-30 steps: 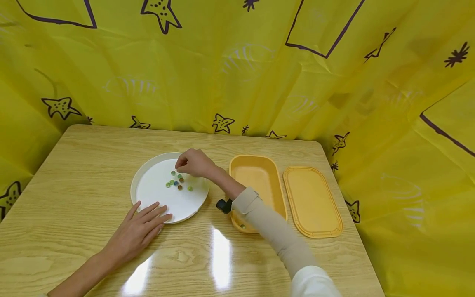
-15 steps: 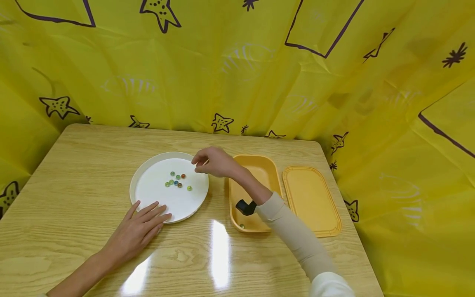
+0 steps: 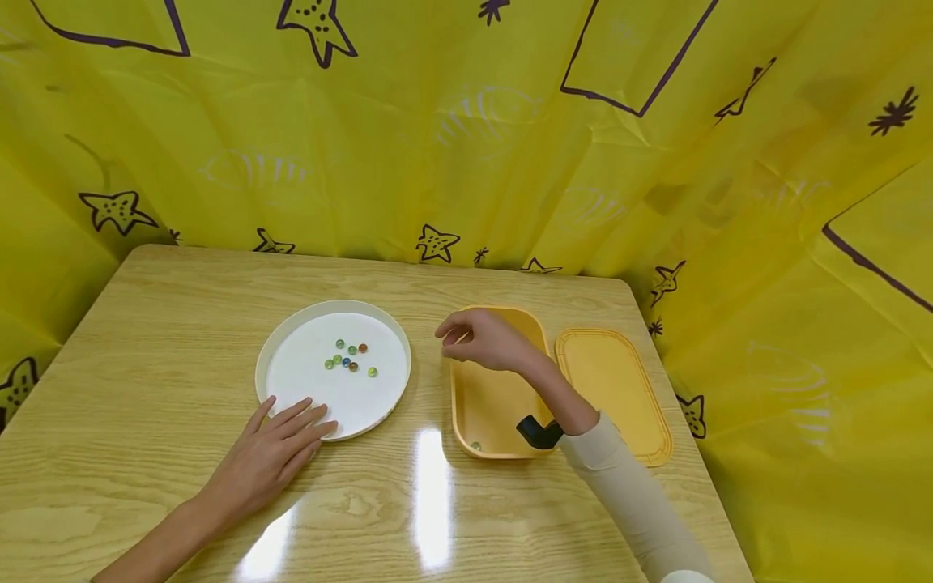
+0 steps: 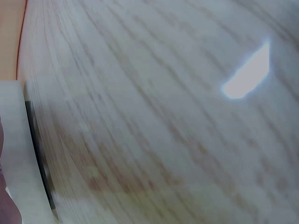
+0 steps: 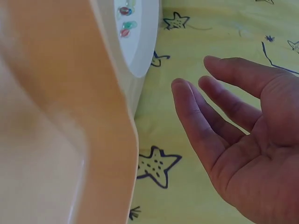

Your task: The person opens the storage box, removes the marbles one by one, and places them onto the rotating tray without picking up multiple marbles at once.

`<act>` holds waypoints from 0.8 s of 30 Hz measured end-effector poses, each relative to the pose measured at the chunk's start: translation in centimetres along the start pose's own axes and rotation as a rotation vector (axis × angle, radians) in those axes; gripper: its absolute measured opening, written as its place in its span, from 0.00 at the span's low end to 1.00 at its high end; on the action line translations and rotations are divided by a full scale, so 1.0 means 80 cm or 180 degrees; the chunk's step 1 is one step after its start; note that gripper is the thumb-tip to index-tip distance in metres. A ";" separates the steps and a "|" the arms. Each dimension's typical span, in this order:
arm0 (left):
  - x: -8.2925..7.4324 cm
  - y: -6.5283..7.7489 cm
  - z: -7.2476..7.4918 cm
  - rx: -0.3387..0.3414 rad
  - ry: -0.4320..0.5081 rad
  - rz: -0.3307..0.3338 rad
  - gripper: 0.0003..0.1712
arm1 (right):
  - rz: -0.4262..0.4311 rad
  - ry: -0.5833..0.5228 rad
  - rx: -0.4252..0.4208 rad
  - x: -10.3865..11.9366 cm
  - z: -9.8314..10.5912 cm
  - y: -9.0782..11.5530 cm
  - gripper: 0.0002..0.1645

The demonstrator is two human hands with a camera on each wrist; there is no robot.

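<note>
A round white tray (image 3: 291,389) holds several glass marbles, loosely grouped, with a yellow-green marble (image 3: 372,372) a little apart. My left hand (image 3: 270,453) rests with spread fingers on the tray's near rim. In the left wrist view, the tray's pale side (image 4: 21,158) shows at the left edge. My right hand (image 3: 484,338) hovers over the far part of a yellow box (image 3: 461,413). Its fingers are loosely bent, and the right wrist view shows nothing between thumb and fingertips (image 5: 180,88). One marble (image 3: 476,446) lies in the box's near corner.
A yellow lid (image 3: 615,389) lies flat to the right of the box, partly behind the right forearm. The wooden table (image 3: 182,324) ends at a yellow patterned curtain (image 3: 408,146) behind and at the sides. A black wrist piece (image 3: 538,432) sits by the right wrist.
My right hand has moved right from above the tray to over the box. One brownish marble on the tray shifted slightly right. The left hand stays on the rim.
</note>
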State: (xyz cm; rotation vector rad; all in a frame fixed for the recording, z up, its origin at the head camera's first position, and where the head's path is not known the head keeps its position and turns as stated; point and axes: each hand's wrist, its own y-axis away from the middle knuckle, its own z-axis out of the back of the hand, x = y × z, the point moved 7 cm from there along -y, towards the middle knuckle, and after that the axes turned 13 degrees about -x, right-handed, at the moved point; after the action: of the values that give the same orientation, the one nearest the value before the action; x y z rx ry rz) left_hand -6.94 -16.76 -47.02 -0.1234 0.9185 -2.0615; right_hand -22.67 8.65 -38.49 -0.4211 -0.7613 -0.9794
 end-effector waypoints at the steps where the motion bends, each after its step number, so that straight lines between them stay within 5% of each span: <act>1: 0.000 0.000 0.000 -0.0001 0.0000 -0.0001 0.30 | 0.0000 -0.0022 -0.0012 -0.002 0.003 0.004 0.14; 12: 0.000 0.001 -0.002 0.0024 0.0005 0.0001 0.30 | -0.0177 0.0052 0.0005 -0.040 0.009 0.048 0.16; 24: 0.001 0.002 -0.003 0.0057 -0.0007 0.0033 0.28 | -0.0567 -0.0187 0.0318 -0.090 -0.023 0.089 0.14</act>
State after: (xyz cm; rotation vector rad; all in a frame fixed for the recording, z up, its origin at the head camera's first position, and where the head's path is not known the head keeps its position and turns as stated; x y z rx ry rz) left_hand -7.00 -16.76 -47.29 -0.1111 0.8973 -2.0591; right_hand -18.22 15.31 -44.97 -0.2999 -0.9086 -1.0937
